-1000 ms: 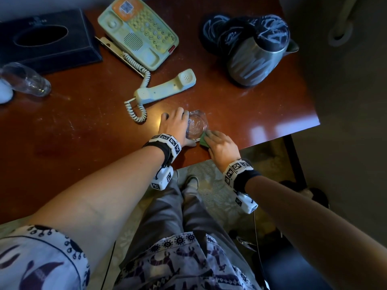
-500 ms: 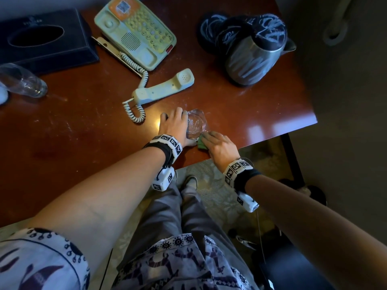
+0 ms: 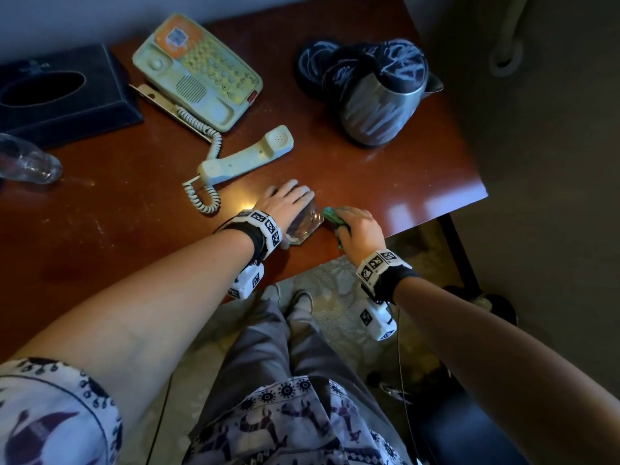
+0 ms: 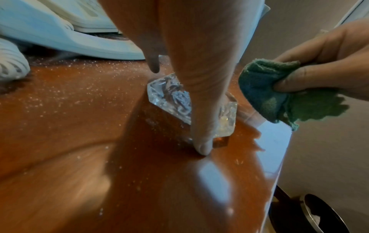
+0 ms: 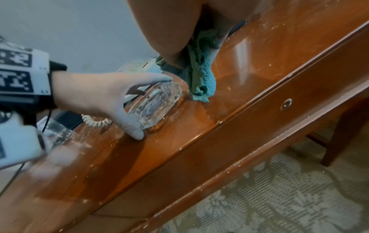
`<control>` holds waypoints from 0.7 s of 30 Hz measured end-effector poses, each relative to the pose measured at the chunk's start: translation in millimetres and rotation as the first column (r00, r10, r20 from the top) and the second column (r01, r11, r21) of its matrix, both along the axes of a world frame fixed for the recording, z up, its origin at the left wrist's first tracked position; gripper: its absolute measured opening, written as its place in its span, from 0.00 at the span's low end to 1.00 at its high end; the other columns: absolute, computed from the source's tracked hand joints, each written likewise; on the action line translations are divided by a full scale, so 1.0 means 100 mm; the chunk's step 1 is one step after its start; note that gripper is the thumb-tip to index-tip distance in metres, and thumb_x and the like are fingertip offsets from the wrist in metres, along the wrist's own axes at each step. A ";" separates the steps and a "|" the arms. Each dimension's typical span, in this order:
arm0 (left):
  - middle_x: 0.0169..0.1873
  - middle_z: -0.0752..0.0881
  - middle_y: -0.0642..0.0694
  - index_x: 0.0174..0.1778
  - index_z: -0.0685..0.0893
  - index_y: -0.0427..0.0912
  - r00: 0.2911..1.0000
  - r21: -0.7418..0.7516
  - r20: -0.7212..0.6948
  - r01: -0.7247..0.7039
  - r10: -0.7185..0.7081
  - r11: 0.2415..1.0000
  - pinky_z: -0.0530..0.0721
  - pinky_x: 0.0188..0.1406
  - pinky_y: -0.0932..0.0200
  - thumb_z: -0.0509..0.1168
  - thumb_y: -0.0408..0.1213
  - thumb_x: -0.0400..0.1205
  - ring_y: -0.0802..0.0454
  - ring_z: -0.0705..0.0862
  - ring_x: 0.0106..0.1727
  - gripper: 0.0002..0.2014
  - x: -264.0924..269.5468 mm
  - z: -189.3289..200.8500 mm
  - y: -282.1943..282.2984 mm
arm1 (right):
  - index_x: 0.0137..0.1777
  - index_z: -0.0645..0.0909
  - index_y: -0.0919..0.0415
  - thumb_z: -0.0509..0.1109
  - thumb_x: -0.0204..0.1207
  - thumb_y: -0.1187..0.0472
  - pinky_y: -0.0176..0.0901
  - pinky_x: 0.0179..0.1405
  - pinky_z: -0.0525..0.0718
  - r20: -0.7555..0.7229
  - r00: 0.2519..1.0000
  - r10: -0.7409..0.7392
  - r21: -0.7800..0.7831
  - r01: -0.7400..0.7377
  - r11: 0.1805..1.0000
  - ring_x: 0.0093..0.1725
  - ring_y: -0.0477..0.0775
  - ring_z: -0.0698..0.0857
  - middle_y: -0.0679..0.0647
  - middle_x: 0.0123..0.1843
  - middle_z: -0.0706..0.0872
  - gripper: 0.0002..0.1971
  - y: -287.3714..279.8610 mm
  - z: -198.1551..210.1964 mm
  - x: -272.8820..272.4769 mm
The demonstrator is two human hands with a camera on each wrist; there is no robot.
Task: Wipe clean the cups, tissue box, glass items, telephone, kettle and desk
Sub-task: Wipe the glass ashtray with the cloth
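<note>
Dusty along its near edge, the desk (image 3: 385, 182) is carrying a glass ashtray (image 3: 307, 226), now tipped on edge where it lay flatter a second ago. The left hand (image 3: 285, 203) is gripping it, fingers curled. The right hand (image 3: 360, 226) is pinching a green cloth (image 4: 265, 93) beside it, likely to wipe underneath.

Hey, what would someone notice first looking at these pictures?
Near the front edge of the desk, the left hand holds a faceted glass dish tilted on its edge while the right hand grips a green cloth beside it. Behind them the telephone handset lies off its cradle.
</note>
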State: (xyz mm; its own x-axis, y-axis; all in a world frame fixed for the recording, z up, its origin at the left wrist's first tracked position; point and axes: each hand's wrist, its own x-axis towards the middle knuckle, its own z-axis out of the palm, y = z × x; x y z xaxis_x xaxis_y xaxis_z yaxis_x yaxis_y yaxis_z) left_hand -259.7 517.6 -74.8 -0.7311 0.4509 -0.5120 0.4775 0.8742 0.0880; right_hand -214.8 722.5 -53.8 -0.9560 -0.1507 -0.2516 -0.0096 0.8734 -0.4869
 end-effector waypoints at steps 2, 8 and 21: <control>0.84 0.57 0.49 0.86 0.53 0.44 1.000 0.002 -0.019 -0.019 0.019 1.000 0.65 0.79 0.44 0.85 0.60 0.59 0.46 0.54 0.86 0.66 0.00 -0.01 0.00 | 0.70 0.81 0.62 0.64 0.77 0.69 0.48 0.69 0.76 0.006 1.000 -0.017 -0.011 0.017 1.000 0.70 0.59 0.78 0.57 0.70 0.83 0.21 0.03 0.01 -0.02; 0.81 0.61 0.41 0.85 0.57 0.40 0.992 -0.019 -0.034 -0.126 0.125 0.992 0.72 0.73 0.42 0.84 0.59 0.61 0.40 0.63 0.81 0.63 0.09 0.01 -0.11 | 0.72 0.80 0.59 0.65 0.77 0.68 0.48 0.71 0.75 0.046 0.999 -0.004 -0.008 0.005 1.000 0.72 0.59 0.76 0.56 0.72 0.82 0.23 0.04 -0.05 -0.08; 0.68 0.74 0.42 0.77 0.69 0.38 0.934 0.025 -0.124 -0.336 0.336 0.942 0.75 0.64 0.46 0.75 0.75 0.58 0.41 0.73 0.68 0.59 0.21 0.01 -0.14 | 0.76 0.76 0.59 0.65 0.79 0.70 0.57 0.72 0.74 0.017 0.925 0.380 0.147 -0.378 0.914 0.77 0.62 0.74 0.56 0.77 0.77 0.25 -0.40 -0.13 -0.08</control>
State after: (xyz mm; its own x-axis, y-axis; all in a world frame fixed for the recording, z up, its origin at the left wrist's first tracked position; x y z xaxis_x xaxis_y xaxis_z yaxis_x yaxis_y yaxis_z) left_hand -238.9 503.1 -74.1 -0.8979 0.1693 -0.4062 0.1633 0.9853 0.0497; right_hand -222.4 682.1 -66.5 -0.8373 -0.4654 -0.2870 -0.3590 0.8638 -0.3534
